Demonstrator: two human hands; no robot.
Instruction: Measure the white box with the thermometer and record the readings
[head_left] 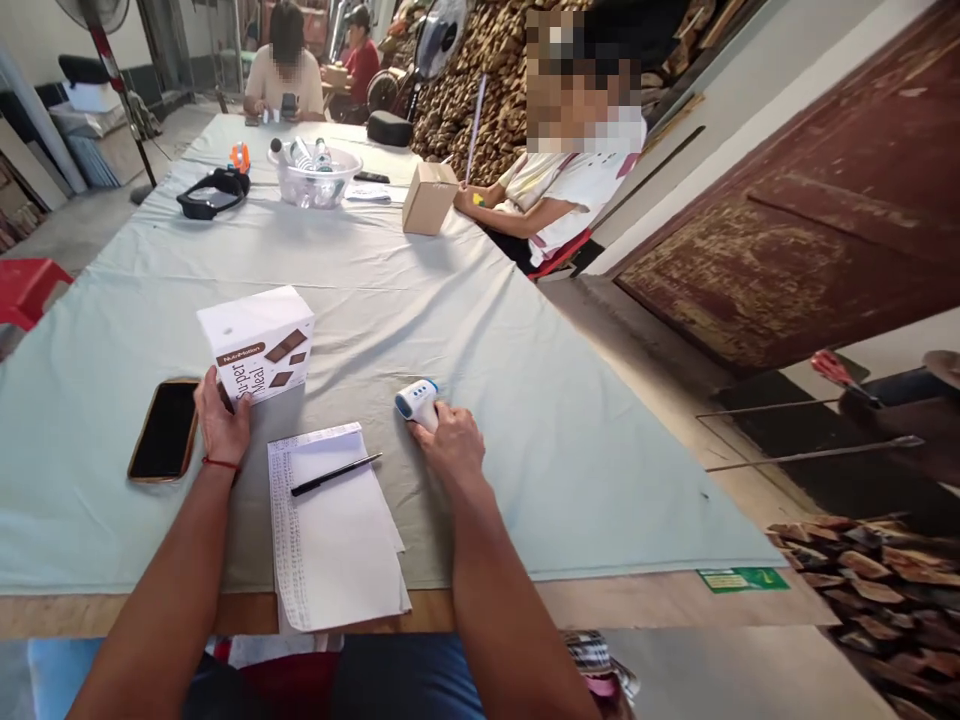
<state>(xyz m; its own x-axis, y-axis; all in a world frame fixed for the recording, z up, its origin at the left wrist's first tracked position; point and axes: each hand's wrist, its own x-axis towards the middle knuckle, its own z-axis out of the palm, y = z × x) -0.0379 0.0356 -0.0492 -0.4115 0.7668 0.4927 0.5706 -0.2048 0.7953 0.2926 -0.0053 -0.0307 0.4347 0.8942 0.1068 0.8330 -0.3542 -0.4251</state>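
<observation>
On the cloth-covered tabletop, back from the near edge and left of its middle, the white NutriMotion box stands grasped in my left hand. Papers overlap that edge. Right of them, my right hand grips an infrared thermometer; a pen lies across the papers. I judge I'm steadying the box; moving either thing calls for keeping both grips firm.

We note a thin red cord around the wrist of the left hand, left of centre in the frame. The right hand and its wrist we find bare. Both forearms show uncovered to the bottom edge. At lower middle we record dark blue trousers, their fabric details blurred.
</observation>
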